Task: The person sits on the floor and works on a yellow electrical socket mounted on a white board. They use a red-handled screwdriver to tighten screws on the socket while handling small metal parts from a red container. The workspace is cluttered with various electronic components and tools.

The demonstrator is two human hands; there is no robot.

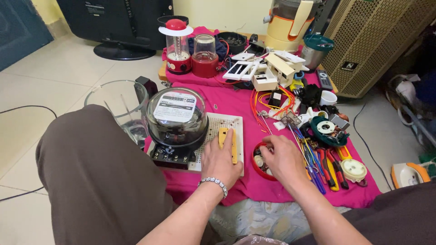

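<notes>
My left hand (219, 159) rests palm down on a white perforated board (227, 122), its fingers pressing a small yellow part (226, 138). A beaded bracelet circles that wrist. On the board's left side sits a round electric meter (176, 119) with a clear dome and a black terminal base. My right hand (282, 157) reaches with bent fingers into a small red round tray (256, 166) of screws and small parts; whether it pinches anything is hidden.
A pink cloth (236, 102) covers the low work area. Screwdrivers and pliers (324, 165) lie at right, with orange wires (268, 102), white switch boxes (265, 70), blender jars (190, 52) behind, and a clear glass jar (119, 102) at left. My knee (91, 154) rises at left.
</notes>
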